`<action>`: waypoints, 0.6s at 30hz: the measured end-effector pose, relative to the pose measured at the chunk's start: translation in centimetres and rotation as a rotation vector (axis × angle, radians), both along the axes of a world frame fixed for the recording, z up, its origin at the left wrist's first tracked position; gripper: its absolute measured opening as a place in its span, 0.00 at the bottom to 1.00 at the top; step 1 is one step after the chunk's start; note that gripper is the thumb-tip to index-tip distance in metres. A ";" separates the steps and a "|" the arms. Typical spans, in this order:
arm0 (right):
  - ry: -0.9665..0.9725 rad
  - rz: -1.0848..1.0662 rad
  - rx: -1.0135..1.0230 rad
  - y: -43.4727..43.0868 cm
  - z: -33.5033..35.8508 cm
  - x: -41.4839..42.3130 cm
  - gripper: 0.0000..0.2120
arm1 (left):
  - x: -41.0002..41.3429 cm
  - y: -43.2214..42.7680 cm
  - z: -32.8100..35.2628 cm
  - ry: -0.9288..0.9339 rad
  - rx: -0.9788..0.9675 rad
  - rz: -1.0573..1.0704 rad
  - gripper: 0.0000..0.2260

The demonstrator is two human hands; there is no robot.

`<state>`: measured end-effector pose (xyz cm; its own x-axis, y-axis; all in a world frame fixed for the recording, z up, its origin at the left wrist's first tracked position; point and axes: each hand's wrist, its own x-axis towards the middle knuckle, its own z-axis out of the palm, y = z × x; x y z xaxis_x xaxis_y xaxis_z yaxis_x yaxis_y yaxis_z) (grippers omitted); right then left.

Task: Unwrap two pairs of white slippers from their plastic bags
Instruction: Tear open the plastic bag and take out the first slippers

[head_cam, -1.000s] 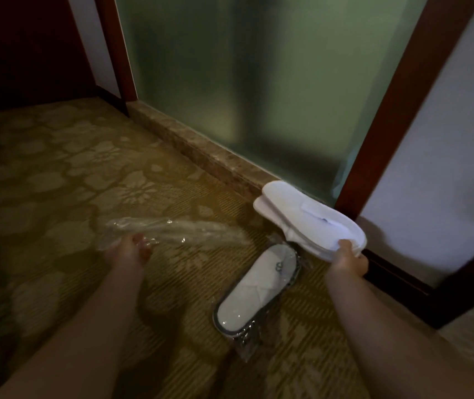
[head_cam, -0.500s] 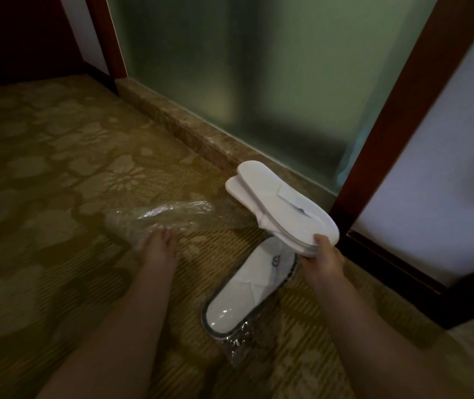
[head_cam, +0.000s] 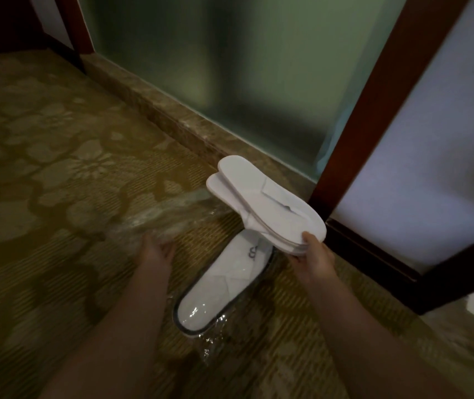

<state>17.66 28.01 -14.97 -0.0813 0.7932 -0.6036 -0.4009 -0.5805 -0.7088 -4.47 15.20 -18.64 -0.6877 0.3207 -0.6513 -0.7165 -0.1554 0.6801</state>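
Both hands (head_cam: 157,250) (head_cam: 313,259) in closed grip

Open carpet (head_cam: 57,197) left; glass partition (head_cam: 230,67) ahead

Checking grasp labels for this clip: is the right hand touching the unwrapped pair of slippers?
Touching. The head view shows the right hand gripping the unwrapped pair of slippers at one end, thumb pressed on top, holding the pair clear of the carpet.
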 end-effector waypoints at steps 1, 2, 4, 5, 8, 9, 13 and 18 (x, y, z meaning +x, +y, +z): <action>-0.007 -0.002 0.000 0.0 0.0 0.1 0.23 | 0.1 -0.2 0.2 -0.047 -0.027 -0.037 0.22; -0.013 -0.001 0.002 0.1 0.0 0.1 0.23 | 0.1 -0.2 0.1 -0.062 -0.045 -0.102 0.22; -0.023 0.007 0.010 0.0 0.0 0.0 0.23 | 0.7 -0.2 0.1 -0.043 -0.111 -0.173 0.22; -0.029 0.011 0.014 -0.1 0.0 -0.1 0.24 | 1.2 -0.2 1.0 -0.063 -0.100 -0.181 0.21; -0.053 0.021 0.031 -0.7 0.5 -0.8 0.24 | 0.8 -0.9 1.2 -0.053 -0.198 -0.314 0.20; -0.063 0.023 0.035 -1.0 0.7 -1.0 0.24 | 0.5 -1.4 1.6 -0.012 -0.232 -0.372 0.21; -0.131 0.044 0.066 -1.9 1.7 -1.7 0.23 | 0.2 -2.1 3.1 0.166 -0.257 -0.483 0.19; -0.248 0.131 0.194 -3.3 3.7 -2.2 0.21 | -1.2 -2.6 6.2 0.542 -0.464 -0.540 0.24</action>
<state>15.50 24.75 -11.26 -0.0600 0.8879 -0.4562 -0.1337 -0.4600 -0.8778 -5.64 12.58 -12.44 -0.7706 0.4747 -0.4252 -0.1740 0.4851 0.8570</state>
